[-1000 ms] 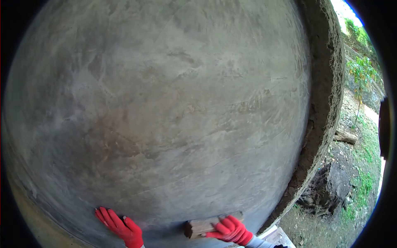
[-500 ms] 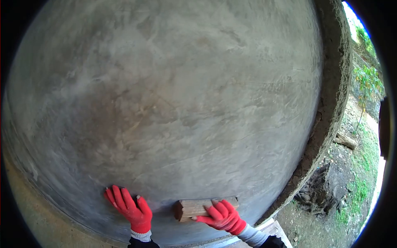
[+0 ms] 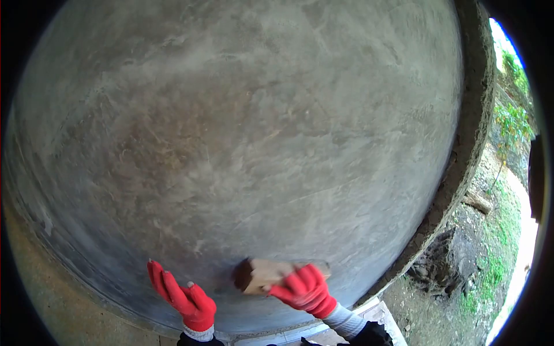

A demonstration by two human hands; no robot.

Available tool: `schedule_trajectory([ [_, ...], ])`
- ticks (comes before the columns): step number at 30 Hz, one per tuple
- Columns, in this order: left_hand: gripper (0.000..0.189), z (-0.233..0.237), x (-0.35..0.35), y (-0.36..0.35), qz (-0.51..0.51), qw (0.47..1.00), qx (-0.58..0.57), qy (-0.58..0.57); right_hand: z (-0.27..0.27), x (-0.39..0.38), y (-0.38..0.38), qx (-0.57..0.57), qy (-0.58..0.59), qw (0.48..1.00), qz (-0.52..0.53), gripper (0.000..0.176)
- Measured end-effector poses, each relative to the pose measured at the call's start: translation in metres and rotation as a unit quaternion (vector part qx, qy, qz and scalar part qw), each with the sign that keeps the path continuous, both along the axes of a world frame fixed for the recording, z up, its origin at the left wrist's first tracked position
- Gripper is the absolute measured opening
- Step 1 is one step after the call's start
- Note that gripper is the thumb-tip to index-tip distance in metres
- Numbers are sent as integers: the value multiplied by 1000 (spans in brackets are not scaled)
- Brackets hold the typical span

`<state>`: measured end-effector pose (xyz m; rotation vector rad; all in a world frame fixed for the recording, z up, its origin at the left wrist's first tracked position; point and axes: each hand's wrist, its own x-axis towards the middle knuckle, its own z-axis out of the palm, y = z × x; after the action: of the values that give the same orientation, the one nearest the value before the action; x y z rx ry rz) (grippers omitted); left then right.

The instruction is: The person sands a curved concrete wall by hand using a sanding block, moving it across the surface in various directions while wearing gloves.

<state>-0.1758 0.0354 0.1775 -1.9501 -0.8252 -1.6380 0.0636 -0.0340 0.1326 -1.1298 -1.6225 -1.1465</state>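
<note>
From the head camera, a broad wall of smooth grey plaster (image 3: 259,132) fills nearly the whole view. Low on it, a wooden block (image 3: 259,275) lies flat against the surface. Its long axis runs roughly level, and its dark end points left. It is slightly blurred. The right hand (image 3: 301,289), in a red glove, is closed around the block's right part, wrist angled down to the right into a grey cuff (image 3: 345,319). The left hand (image 3: 186,298), also red-gloved, is open beside the block's left end. Its fingers are spread and point up and left against the plaster. At right are the wall's rough edge (image 3: 470,155), bare earth, grass (image 3: 490,265) and a log (image 3: 476,201).
</note>
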Motion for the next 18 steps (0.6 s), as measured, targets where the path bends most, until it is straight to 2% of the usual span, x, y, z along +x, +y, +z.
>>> schedule_trajectory([
  [1, 52, 1, -2, 3, -14, 1000, 17, 6, 0, -12, 6, 15, -41, 998, 40, 48],
  [3, 52, 2, -15, 8, -19, 998, 53, 25, 13, 17, -7, -35, -20, 999, 6, 53],
  [4, 51, -1, -24, 7, -18, 996, 81, 39, 25, 39, -18, -17, 21, 998, -60, 71],
  [5, 51, -7, -35, 4, -28, 996, 78, 42, 48, 55, -22, 46, 114, 984, -130, 93],
  [6, 51, -14, -48, -1, -2, 1000, 24, 9, 68, 80, -22, 83, 210, 962, -154, 101],
  [8, 50, -16, -69, -14, 77, 995, -53, -35, 116, 116, -16, 158, 335, 923, -108, 101],
  [9, 50, -16, -77, -20, 73, 995, -55, -33, 128, 114, -17, 177, 392, 898, -94, 100],
  [11, 51, -18, -90, -25, 72, 992, -74, -71, 103, 78, -3, 151, 257, 936, -188, 99],
  [13, 51, -23, -101, -23, 61, 995, -56, -62, 73, -28, 4, 46, 179, 976, -116, 89],
  [15, 51, -25, -116, -31, 48, 997, -47, -41, 0, -100, 32, -27, 5, 999, 16, 77],
  [16, 51, -21, -119, -33, 47, 998, -27, -23, -14, -110, 36, -28, 10, 999, 17, 77],
  [18, 51, -17, -133, -31, 48, 999, 3, -10, -20, -125, 46, -9, -86, 996, 33, 73],
])
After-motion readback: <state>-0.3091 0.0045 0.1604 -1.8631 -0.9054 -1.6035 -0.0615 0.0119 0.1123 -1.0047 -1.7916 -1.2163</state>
